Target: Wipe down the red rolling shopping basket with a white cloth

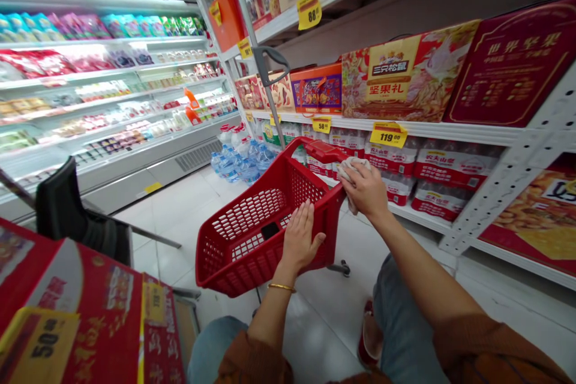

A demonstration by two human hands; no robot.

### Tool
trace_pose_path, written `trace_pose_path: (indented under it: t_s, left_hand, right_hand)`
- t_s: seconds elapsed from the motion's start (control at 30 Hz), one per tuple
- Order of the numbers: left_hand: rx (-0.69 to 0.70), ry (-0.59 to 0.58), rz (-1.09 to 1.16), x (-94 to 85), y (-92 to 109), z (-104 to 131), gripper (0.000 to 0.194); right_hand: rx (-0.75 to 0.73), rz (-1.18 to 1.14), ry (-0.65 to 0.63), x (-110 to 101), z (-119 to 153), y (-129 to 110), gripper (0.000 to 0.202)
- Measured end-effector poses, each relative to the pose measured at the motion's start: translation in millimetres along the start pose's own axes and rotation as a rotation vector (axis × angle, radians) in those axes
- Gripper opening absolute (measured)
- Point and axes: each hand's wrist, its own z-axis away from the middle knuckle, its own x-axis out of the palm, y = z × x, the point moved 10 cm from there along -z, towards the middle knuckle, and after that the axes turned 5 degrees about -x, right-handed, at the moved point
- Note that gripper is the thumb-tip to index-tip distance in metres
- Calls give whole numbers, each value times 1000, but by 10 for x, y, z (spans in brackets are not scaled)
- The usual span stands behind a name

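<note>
Red cart [265,267]: beside the shelf's [432,130] front edge.
Left hand [299,237]: flat on cart's near wall, fingers together, thumb apart, apparently steadying it.
Right hand [368,190]: fingers bent over cloth [346,168] at cart's near handle corner.
Cloth: bunched, presumably to fit the palm.

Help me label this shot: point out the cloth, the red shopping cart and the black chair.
Cloth [353,204]: head view, on its lower hanging fold.
Red shopping cart [265,264]: head view, on the basket's near side wall.
Black chair [59,210]: head view, on its backrest.
</note>
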Motion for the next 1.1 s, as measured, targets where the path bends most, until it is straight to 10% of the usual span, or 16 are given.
trace_pose_path:
  t_s: [0.13,0.47,1.1]
  left_hand:
    - [-1,-1,-4,-24,18,-6,75]
    - [-21,28,-4,-77,41,67,77]
    - [-50,-1,29,-62,33,52,80]
  right_hand:
    - [18,-7,-5,-88,4,-55,35]
    - [-294,18,-24,-41,380,-1042,28]
    - [-241,69,18,-74,167,-406,27]
